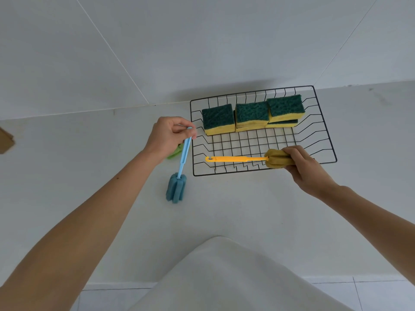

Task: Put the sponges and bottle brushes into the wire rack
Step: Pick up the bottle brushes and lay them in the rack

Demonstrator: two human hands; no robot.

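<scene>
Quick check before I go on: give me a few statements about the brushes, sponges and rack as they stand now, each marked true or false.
1. The right hand holds the yellow brush by its sponge head. True.
2. The yellow brush lies outside the wire rack. False: it is over the rack's front part, handle pointing left.
3. The left hand has its grip on the blue brush at the handle end. True.
4. The blue brush is already in the rack. False: it hangs head down, left of the rack, over the counter.
5. The green-topped sponges sit at the rack's back. True.
6. The rack holds no sponges. False: several are inside.
</scene>
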